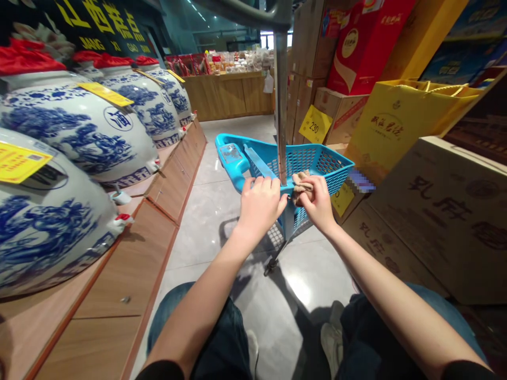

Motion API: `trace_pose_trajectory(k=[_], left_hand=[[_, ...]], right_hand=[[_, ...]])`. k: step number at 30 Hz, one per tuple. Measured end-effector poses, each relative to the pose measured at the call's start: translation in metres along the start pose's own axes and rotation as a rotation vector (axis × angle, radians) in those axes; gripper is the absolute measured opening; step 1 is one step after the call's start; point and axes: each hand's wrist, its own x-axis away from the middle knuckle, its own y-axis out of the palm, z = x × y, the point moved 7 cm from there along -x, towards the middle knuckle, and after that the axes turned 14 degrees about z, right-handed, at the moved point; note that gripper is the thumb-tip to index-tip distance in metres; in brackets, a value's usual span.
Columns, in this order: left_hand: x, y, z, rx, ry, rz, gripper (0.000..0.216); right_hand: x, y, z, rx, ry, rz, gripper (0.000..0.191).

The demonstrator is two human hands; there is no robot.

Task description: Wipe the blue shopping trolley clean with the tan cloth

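In front of my knees stands a blue plastic basket cart (330,161) with perforated sides and a grey metal pole (281,100) rising from its near edge. My left hand (262,203) is closed over the basket's near rim, left of the pole, with its thumb pointing toward the pole. Just right of the pole, my right hand (317,203) pinches a crumpled beige-brown cloth (301,186) against the same rim. Below the basket a caster wheel (271,266) touches the floor. The inside of the basket is partly hidden behind my hands.
Large blue-and-white porcelain jars (71,126) with red cloth tops line a wooden cabinet (119,290) at left. On the right are stacked cartons (447,211), a yellow gift bag (396,126) and a red box (362,47). A counter with packaged goods (233,95) stands behind. The cart's curved handle (253,15) hangs overhead.
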Motion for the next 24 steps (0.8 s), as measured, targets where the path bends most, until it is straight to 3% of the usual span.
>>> trace_pose_trajectory(k=[2, 6, 11, 19, 24], left_hand=[[0.000, 0.000, 0.001, -0.017, -0.007, -0.032, 0.028], [-0.001, 0.000, 0.003, -0.070, -0.029, -0.070, 0.038], [-0.003, 0.002, 0.002, -0.074, -0.136, -0.043, 0.052], [-0.006, 0.006, 0.002, -0.093, -0.145, -0.007, 0.045], [-0.007, 0.007, 0.002, -0.087, -0.149, -0.041, 0.046]], right_hand=[[-0.004, -0.004, 0.006, 0.040, 0.037, 0.023, 0.023], [0.002, 0.005, -0.003, 0.016, 0.030, -0.086, 0.024], [0.000, 0.007, -0.009, -0.048, 0.032, -0.110, 0.021], [-0.020, -0.017, 0.007, 0.019, 0.133, 0.114, 0.018], [-0.016, -0.007, -0.003, -0.005, 0.082, 0.017, 0.016]])
